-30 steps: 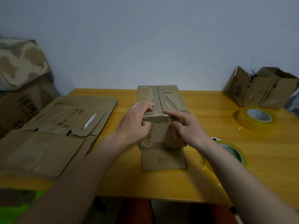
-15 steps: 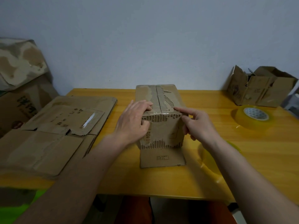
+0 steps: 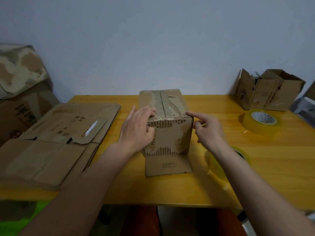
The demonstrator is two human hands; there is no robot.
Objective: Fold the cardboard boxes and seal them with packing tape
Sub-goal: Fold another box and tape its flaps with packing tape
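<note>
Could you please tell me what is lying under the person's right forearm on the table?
A roll of yellowish packing tape lies flat on the table beneath the right forearm. The arm covers most of its top and core, so only its near wall and far rim show.

The right hand (image 3: 208,132) has moved from the middle of the box (image 3: 167,126) front to its right top corner (index finger pointing along the edge). It now covers more of the near tape roll (image 3: 219,165).
</note>
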